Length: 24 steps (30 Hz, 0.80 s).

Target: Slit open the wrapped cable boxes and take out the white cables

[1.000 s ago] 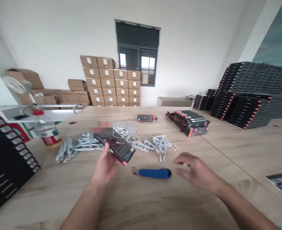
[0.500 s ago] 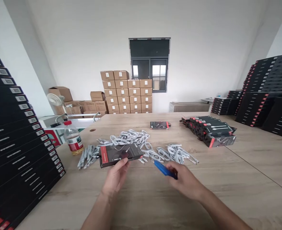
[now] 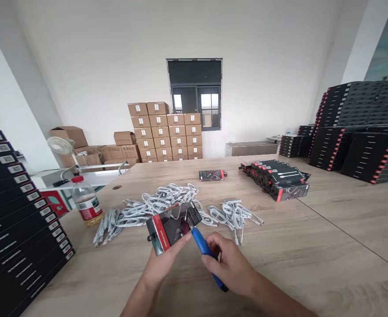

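My left hand (image 3: pixel 167 259) grips a black and red cable box (image 3: pixel 170 226) from below, its end tilted up toward the right. In my right hand (image 3: pixel 227 262) is a blue utility knife (image 3: pixel 203 246), its tip at the right part of the box; whether the blade cuts in I cannot tell. Just behind the box lies a heap of coiled white cables (image 3: pixel 161 198). More white cables (image 3: pixel 235 213) rest to the right, beyond my right hand.
A bottle with a red cap (image 3: pixel 86 202) stands at the left, near a tall stack of black boxes (image 3: pixel 16 237). One box (image 3: pixel 212 175) lies further back. A pile of boxes (image 3: pixel 276 178) sits right of it, with more stacks (image 3: pixel 368 154) at the far right.
The box has turned in my left hand, its right end now higher. My right hand has brought the utility knife leftward to the box. The whole view has shifted a little.
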Each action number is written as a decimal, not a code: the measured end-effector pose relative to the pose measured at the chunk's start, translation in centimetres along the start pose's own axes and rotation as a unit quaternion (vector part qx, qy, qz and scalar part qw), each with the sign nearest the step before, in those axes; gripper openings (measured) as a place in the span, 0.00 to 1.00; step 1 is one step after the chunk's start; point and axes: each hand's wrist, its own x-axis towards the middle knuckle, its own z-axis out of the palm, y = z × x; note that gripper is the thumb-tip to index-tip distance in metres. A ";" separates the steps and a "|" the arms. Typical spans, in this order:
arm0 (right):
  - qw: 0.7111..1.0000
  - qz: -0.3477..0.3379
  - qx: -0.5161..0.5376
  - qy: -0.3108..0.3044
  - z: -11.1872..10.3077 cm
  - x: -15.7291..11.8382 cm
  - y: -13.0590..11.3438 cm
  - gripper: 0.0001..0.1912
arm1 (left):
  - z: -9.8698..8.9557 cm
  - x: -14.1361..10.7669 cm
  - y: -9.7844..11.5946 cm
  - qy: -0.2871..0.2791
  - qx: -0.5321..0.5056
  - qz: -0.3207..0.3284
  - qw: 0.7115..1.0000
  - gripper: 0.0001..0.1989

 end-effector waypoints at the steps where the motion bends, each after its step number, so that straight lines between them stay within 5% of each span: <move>1: 1.000 0.002 0.013 0.016 0.1 0.4 0.2 0.04 | 0.1 -0.1 -0.1 -0.002 0.021 0.000 1.000 0.19; 6: 0.978 0.048 0.079 0.185 -0.9 2.7 1.9 0.13 | 0.5 -0.6 -1.1 -0.022 0.061 0.018 0.998 0.29; 8: 0.975 0.040 0.088 0.202 -1.5 2.9 2.0 0.15 | 0.6 -0.6 -1.2 -0.025 0.048 0.039 0.998 0.33; 12: 0.988 -0.027 0.082 0.128 -1.4 1.4 0.6 0.10 | 0.2 0.0 -0.6 -0.001 0.041 0.056 0.998 0.29; 16: 0.997 -0.012 0.067 0.039 -0.1 0.1 -1.0 0.06 | -0.4 0.2 -0.6 0.024 0.040 0.057 0.997 0.25; 24: 0.996 -0.008 0.085 0.022 0.3 -0.1 -1.3 0.05 | -0.2 0.0 -1.1 -0.001 0.042 0.040 0.998 0.19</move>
